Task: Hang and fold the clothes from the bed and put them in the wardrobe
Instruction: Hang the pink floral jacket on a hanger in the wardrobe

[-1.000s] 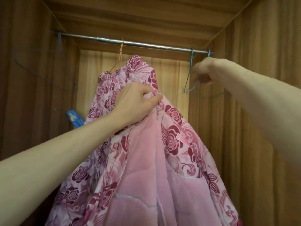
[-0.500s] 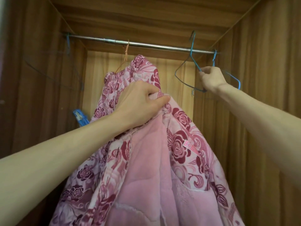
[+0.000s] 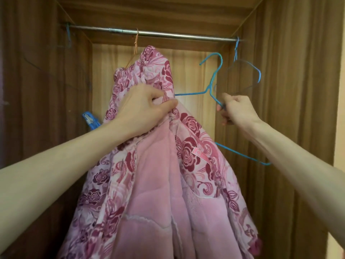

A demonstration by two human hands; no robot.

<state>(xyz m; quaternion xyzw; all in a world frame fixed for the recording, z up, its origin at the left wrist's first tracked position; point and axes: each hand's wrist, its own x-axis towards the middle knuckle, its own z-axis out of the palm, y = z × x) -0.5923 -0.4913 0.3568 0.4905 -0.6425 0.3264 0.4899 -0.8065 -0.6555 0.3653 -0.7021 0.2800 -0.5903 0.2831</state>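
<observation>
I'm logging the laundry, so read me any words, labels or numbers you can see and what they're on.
No text can be read.
Pink tag sewn on the floral pink garment: light marks, too blurred to read.
Blue clip at the wardrobe's left: pale marking, too small to read.

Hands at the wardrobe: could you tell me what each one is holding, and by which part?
Left hand grips the floral garment by bunched fabric near its top; right hand holds the blue hanger just below its hook.

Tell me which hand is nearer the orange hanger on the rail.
Left. The left hand grips the floral robe just below the orange hanger; the right hand is farther right, holding a blue hanger.
</observation>
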